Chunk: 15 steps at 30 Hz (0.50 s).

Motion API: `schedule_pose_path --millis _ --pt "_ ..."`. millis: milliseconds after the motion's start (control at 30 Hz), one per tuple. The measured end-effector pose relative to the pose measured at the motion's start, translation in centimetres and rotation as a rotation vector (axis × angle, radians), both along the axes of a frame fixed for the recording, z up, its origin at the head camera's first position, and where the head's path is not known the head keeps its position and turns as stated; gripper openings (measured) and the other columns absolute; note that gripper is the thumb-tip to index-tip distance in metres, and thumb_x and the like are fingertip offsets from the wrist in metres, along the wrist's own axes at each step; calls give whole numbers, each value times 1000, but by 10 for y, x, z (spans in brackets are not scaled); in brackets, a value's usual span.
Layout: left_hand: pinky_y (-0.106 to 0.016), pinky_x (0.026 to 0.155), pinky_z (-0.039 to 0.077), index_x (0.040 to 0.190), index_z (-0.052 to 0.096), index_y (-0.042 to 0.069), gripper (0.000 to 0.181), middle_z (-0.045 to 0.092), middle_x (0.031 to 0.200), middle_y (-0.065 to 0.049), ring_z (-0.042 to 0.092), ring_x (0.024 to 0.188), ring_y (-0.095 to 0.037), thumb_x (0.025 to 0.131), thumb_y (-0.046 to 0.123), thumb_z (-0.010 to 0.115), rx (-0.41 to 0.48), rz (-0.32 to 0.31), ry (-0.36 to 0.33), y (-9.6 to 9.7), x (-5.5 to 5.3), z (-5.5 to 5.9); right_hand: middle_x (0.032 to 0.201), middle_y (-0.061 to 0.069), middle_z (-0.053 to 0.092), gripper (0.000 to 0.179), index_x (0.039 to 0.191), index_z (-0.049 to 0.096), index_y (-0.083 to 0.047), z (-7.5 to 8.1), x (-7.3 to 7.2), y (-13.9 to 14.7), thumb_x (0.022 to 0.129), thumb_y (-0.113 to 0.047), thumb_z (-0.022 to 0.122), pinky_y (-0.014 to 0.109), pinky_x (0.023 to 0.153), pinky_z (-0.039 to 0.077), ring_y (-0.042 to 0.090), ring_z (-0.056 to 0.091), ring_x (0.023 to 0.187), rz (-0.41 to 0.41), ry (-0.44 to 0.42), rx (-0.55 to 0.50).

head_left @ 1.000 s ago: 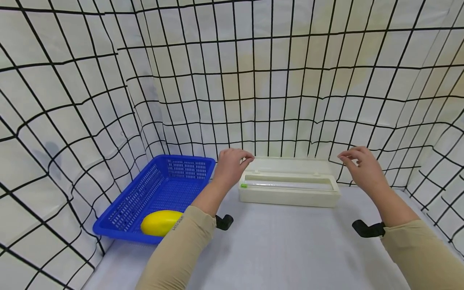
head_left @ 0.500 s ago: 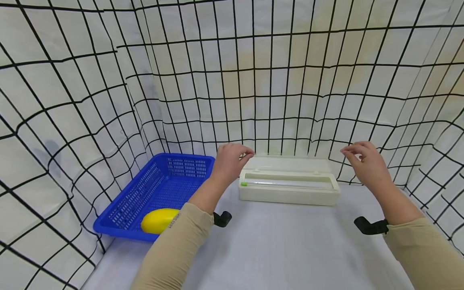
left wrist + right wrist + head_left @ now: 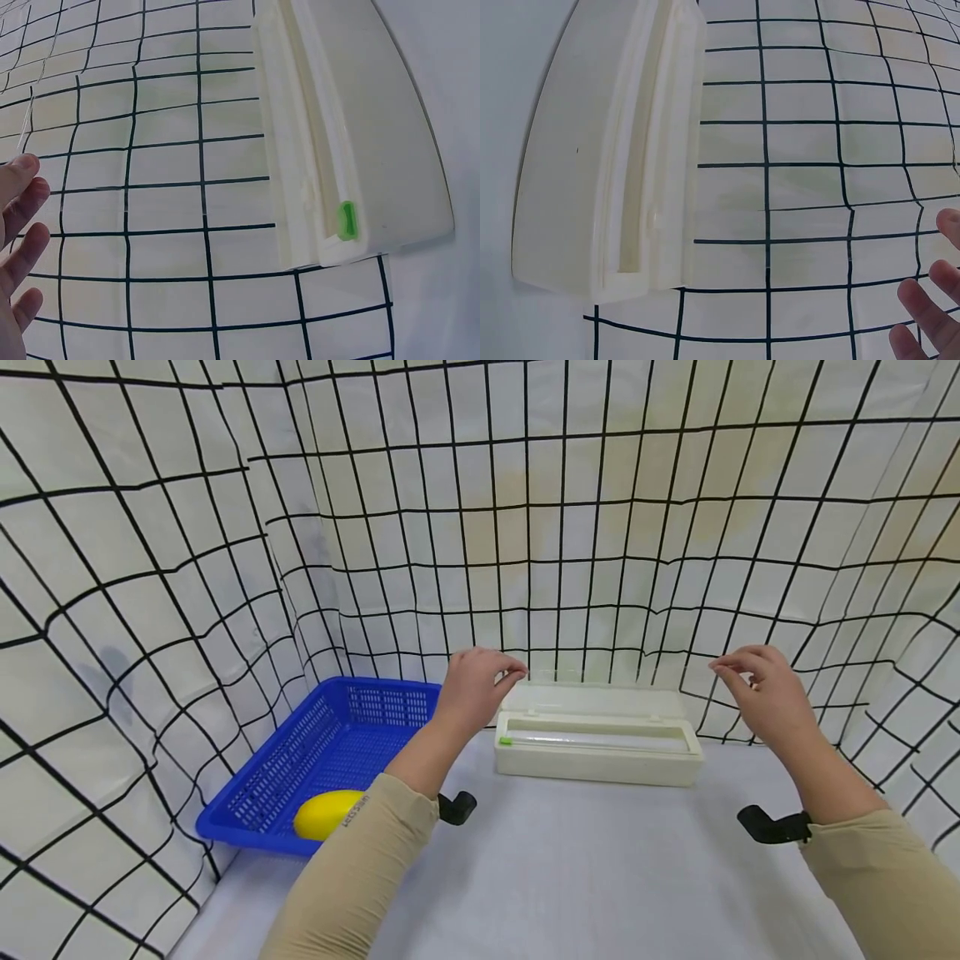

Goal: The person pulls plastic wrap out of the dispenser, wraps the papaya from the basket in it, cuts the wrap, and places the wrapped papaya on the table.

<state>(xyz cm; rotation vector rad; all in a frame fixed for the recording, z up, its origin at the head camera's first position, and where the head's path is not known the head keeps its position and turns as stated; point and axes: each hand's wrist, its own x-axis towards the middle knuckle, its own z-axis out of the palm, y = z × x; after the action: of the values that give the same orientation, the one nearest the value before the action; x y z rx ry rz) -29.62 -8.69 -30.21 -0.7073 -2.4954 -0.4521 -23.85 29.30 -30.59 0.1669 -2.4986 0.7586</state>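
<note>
In the head view my left hand (image 3: pixel 476 689) pinches thumb against fingers, up left of a white cling film dispenser (image 3: pixel 600 764). Opposite it, my right hand (image 3: pixel 765 689) makes the same pinch, up right of the dispenser. Clear cling film (image 3: pixel 25 124) shows as a thin shiny edge running from the left fingertips in the left wrist view; most of it is too transparent to see. The dispenser's lid (image 3: pixel 600 700) stands raised at the back. Through its long slot a roll shows, and a green slider (image 3: pixel 347 220) sits at the left end.
A blue plastic basket (image 3: pixel 225 827) stands at the left with a smooth yellow oval thing (image 3: pixel 322 817) in it, partly hidden behind the left sleeve. White walls with black grid netting (image 3: pixel 570 527) enclose the white-covered table (image 3: pixel 600 868) at the back and sides.
Both hands have risen a little, still pinched. The right hand has moved slightly to the right, widening the gap between them. Dispenser and basket stay in place.
</note>
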Motion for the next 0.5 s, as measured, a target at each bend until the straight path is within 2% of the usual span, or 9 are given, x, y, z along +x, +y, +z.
schedule_pose_path --millis 500 --pt "-47 100 42 109 76 24 21 73 106 7 62 106 -19 99 34 61 -3 -17 70 -2 7 14 133 23 46 32 115 66 1 13 7 -2 106 -24 48 59 95 39 42 44 118 -16 41 -5"
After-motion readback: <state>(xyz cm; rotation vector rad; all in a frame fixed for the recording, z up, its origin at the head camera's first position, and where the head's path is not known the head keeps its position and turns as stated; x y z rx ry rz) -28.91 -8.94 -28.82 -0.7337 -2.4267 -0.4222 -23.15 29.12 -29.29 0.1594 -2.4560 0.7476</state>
